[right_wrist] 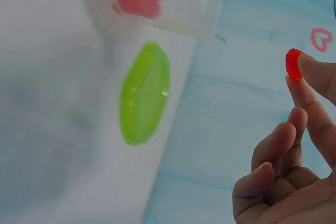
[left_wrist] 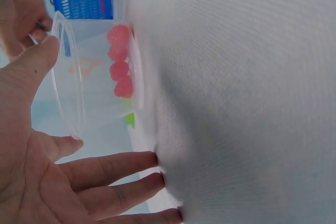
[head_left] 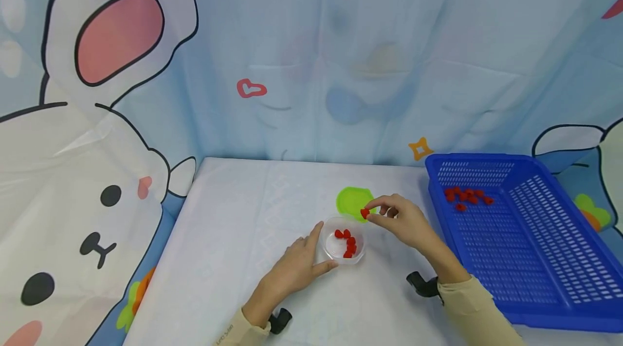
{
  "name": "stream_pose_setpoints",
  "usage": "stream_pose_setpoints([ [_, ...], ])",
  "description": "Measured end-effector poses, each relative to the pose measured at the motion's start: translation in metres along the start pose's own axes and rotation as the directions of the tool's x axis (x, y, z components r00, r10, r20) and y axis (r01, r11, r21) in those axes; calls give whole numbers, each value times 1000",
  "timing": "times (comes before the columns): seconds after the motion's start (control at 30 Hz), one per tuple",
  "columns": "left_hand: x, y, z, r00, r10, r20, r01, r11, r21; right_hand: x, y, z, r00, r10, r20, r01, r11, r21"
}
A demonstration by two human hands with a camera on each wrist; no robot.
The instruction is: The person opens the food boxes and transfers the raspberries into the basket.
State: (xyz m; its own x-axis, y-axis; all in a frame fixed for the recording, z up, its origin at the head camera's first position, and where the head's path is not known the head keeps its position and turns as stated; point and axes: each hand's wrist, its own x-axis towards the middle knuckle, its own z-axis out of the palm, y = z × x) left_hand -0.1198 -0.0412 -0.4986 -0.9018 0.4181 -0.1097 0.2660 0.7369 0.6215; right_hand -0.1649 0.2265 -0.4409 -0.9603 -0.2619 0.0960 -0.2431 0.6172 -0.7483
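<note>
A small clear plastic cup (head_left: 333, 247) stands on the white table with several red raspberry-shaped pieces (left_wrist: 118, 55) inside. My left hand (head_left: 296, 266) spans the cup's left side, thumb and forefinger touching its rim, fingers fairly straight. The other left fingertips (left_wrist: 157, 179) rest on the tablecloth. Between thumb and forefinger, my right hand (head_left: 403, 223) pinches one red raspberry-shaped piece (right_wrist: 294, 64), up and to the right of the cup. Below that hand, just behind the cup, lies a bright green lid (head_left: 351, 201).
At the right stands a blue perforated basket (head_left: 525, 259), with several more red pieces (head_left: 467, 195) near its far left corner. A printed blue curtain (head_left: 311, 65) hangs behind the table. White tablecloth (head_left: 233, 216) stretches out left of the cup.
</note>
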Motion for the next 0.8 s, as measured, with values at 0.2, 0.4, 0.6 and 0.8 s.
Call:
stream_pose_setpoints([
  [0.2,0,-2,1,1000,5,3,-6,1000,13,-11,-23,-38,1000,11,-26,-11,999,-34],
  [0.4,0,-2,1,1000,7,7,-7,1000,5,-21,-26,-81,999,12,-35,-16,994,-104],
  [0.6,-1,0,1,1000,0,14,0,1000,6,-23,-1,-122,993,101,-62,-106,989,-98],
  [0.8,-1,0,0,1000,-2,10,2,1000,-3,-15,50,-151,969,218,-114,-229,969,-90],
])
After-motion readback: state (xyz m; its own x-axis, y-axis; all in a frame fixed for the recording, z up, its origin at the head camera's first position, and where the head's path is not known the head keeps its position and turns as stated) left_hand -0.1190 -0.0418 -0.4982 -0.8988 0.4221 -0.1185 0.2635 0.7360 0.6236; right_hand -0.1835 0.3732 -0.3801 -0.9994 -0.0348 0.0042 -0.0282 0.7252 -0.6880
